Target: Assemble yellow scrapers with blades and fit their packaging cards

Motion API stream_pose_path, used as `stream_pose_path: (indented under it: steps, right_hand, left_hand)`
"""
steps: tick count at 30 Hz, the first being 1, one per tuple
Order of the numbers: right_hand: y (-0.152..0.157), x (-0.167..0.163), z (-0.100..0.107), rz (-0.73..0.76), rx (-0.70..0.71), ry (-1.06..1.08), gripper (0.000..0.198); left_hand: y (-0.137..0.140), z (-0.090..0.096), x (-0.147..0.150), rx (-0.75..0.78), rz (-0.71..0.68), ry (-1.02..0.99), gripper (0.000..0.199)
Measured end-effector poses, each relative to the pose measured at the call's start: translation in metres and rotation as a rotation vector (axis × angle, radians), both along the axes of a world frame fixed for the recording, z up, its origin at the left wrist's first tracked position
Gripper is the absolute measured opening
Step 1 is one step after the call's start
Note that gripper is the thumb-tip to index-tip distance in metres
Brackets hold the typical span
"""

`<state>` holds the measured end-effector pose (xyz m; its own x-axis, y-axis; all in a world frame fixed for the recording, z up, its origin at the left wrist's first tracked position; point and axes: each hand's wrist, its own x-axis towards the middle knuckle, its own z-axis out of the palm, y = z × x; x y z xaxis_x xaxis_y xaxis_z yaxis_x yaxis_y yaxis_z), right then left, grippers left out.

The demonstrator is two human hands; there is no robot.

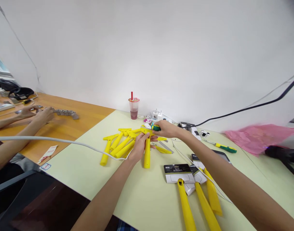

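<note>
My left hand (138, 148) is closed around a yellow scraper (147, 156), its handle pointing toward me and its wide head away. In my right hand (168, 129) is a screwdriver with a green handle (156, 127), held over the scraper's head; its tip cannot be made out. Several more yellow scrapers (105, 155) lie in a pile just left of my left hand. Under my right hand lie a loose yellow head piece (163, 150) and a thin metal blade (169, 147), with tiny parts too small to name.
Carded yellow scrapers (185, 205) lie at front right. A second screwdriver (225, 148) and a pink plastic bag (255, 138) are farther right. A drink cup (134, 109) stands by the wall. White cable (89, 145) crosses my left forearm. Another person's hands (44, 116) work at the left table.
</note>
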<state>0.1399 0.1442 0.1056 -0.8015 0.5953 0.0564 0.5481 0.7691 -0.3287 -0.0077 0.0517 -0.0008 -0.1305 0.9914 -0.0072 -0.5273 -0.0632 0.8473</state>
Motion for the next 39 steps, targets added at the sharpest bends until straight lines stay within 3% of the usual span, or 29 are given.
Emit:
stream_pose_path:
  steps: [10, 13, 18, 27, 32, 36, 39]
  right_hand:
    - [0.005, 0.012, 0.002, -0.179, -0.255, 0.076, 0.019]
    - [0.003, 0.018, 0.005, -0.233, -0.342, 0.103, 0.027]
    - [-0.005, 0.024, 0.009, -0.254, -0.46, 0.099, 0.022]
    - [-0.016, 0.044, 0.009, -0.278, -0.488, 0.221, 0.035]
    - [-0.024, 0.059, 0.003, -0.239, -0.473, 0.313, 0.041]
    - [-0.023, 0.078, 0.01, -0.229, -0.361, 0.35, 0.035]
    - [-0.025, 0.095, 0.024, -0.272, -0.315, 0.394, 0.03]
  left_hand:
    - [-0.002, -0.003, 0.003, 0.043, -0.06, 0.056, 0.027]
    - [-0.003, -0.003, 0.004, 0.062, -0.082, 0.066, 0.03]
    - [-0.006, -0.002, 0.007, 0.082, -0.115, 0.073, 0.031]
    - [-0.014, 0.005, 0.013, 0.093, -0.21, 0.06, 0.033]
    - [-0.013, 0.005, 0.011, 0.104, -0.285, 0.119, 0.046]
    - [-0.003, -0.001, -0.002, 0.086, -0.137, 0.228, 0.063]
    - [0.001, -0.004, -0.014, 0.114, 0.041, 0.607, 0.054]
